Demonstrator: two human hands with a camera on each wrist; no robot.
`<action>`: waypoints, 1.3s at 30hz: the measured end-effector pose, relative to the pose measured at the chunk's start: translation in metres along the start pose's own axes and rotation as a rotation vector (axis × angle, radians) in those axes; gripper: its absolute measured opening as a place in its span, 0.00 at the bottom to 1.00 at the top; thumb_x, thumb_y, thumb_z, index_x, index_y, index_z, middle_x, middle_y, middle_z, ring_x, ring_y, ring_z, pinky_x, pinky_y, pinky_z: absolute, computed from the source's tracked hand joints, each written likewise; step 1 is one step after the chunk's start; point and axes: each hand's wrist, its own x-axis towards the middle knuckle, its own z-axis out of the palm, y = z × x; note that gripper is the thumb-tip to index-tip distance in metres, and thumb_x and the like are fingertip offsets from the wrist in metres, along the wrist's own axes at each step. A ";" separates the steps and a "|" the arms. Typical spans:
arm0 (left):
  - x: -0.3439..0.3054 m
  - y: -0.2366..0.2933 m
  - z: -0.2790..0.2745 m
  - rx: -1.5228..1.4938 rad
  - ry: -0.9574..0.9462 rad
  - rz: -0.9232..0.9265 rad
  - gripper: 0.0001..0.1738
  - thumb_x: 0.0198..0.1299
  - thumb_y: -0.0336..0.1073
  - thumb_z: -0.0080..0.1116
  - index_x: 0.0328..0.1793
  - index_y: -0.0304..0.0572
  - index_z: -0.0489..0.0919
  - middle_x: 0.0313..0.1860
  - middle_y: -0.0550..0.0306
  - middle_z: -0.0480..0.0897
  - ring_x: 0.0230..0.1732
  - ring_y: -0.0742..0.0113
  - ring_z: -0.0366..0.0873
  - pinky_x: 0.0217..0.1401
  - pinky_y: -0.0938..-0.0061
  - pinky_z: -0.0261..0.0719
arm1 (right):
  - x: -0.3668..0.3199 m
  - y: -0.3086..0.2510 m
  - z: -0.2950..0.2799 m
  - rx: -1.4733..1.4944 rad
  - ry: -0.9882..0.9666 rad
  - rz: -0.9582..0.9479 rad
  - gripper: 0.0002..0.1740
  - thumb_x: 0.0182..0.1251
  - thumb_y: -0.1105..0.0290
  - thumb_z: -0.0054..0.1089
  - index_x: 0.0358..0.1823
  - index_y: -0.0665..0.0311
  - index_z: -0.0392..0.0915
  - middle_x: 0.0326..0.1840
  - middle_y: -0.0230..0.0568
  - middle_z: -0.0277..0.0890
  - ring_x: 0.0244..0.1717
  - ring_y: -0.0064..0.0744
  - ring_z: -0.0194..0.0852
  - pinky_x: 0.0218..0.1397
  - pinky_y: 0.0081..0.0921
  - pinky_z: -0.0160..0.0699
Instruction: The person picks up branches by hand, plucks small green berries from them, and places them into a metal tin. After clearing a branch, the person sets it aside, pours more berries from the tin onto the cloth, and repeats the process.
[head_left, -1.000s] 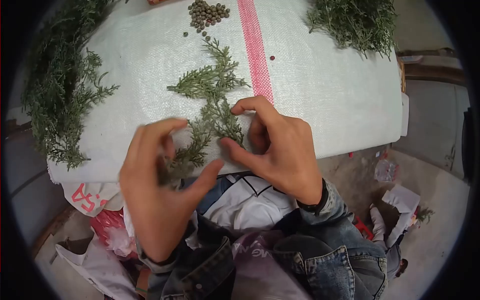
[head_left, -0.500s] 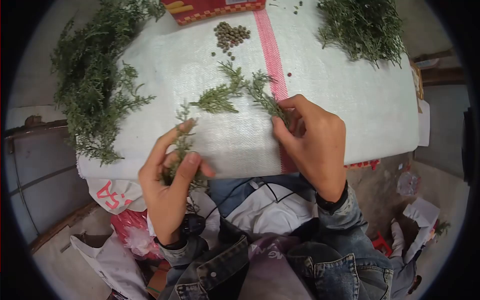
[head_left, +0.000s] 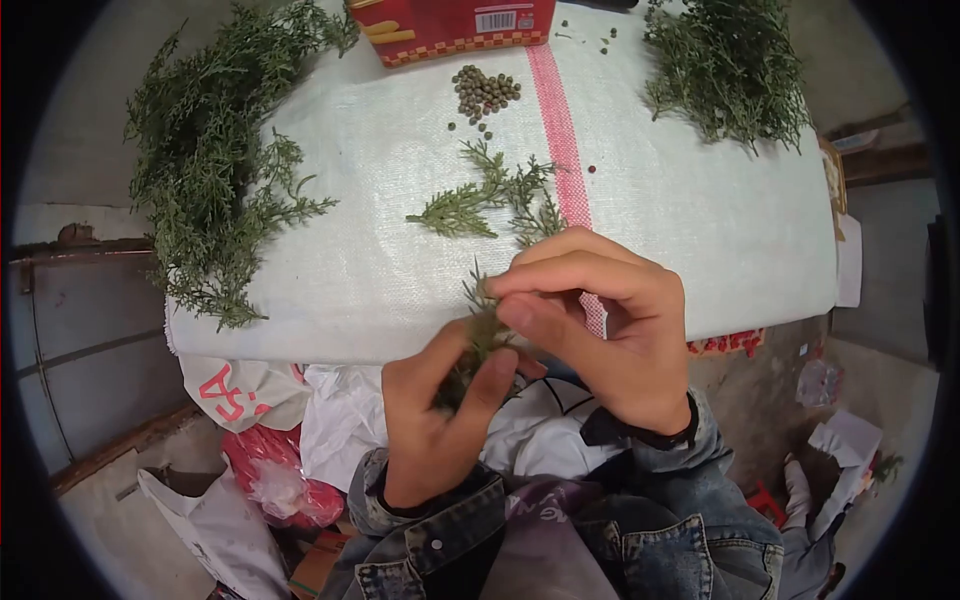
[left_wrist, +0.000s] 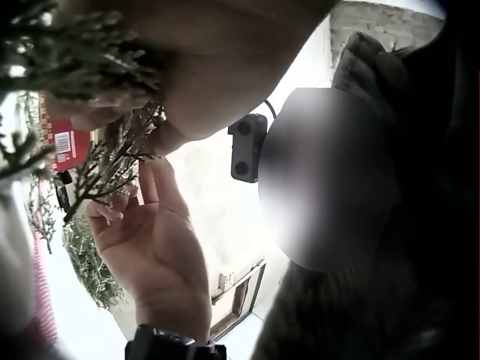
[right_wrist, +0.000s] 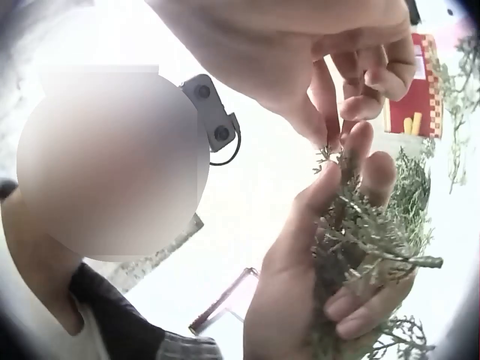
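Observation:
The left hand (head_left: 435,415) holds a green sprig (head_left: 474,350) between thumb and fingers, above the near edge of the white woven surface. The right hand (head_left: 625,330) pinches at the top of that sprig with thumb and forefinger. In the right wrist view, the sprig (right_wrist: 367,229) lies in the left hand (right_wrist: 281,300), its cut stem sticking out, and the right hand (right_wrist: 300,52) meets its tip. Just beyond the hands, a few flat sprigs (head_left: 455,210) lie on the white surface (head_left: 350,270).
Large piles of green branches lie at left (head_left: 200,170) and right (head_left: 730,80). A heap of small round berries (head_left: 486,92) sits in front of a red box (head_left: 450,28). A single dark red berry (head_left: 592,169) lies right of the pink stripe (head_left: 562,130). Bags (head_left: 280,480) stand below left.
The left hand has moved right with its sprig. The right hand has left the flat sprig and come to the held one. The view has shifted, showing more of the red box.

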 end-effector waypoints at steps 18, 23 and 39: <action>0.003 -0.016 -0.029 -0.184 0.399 0.231 0.24 0.48 0.31 0.78 0.47 0.30 0.76 0.28 0.60 0.79 0.22 0.85 0.63 0.26 0.88 0.57 | -0.008 -0.003 0.009 0.378 0.267 0.148 0.06 0.69 0.79 0.56 0.45 0.71 0.76 0.46 0.50 0.82 0.36 0.21 0.78 0.40 0.16 0.75; 0.008 -0.022 0.009 -0.346 0.200 0.333 0.17 0.53 0.26 0.72 0.46 0.30 0.76 0.33 0.59 0.77 0.24 0.84 0.66 0.27 0.87 0.62 | -0.017 -0.003 0.023 0.019 0.164 -0.042 0.10 0.63 0.84 0.61 0.46 0.74 0.81 0.41 0.47 0.83 0.38 0.22 0.79 0.40 0.16 0.77; 0.020 -0.018 -0.004 -0.330 0.269 0.082 0.09 0.73 0.36 0.46 0.46 0.36 0.71 0.38 0.55 0.77 0.21 0.83 0.64 0.21 0.85 0.62 | 0.092 -0.021 -0.035 -0.594 -0.018 -0.134 0.10 0.62 0.75 0.65 0.45 0.60 0.87 0.31 0.35 0.85 0.26 0.18 0.79 0.29 0.18 0.73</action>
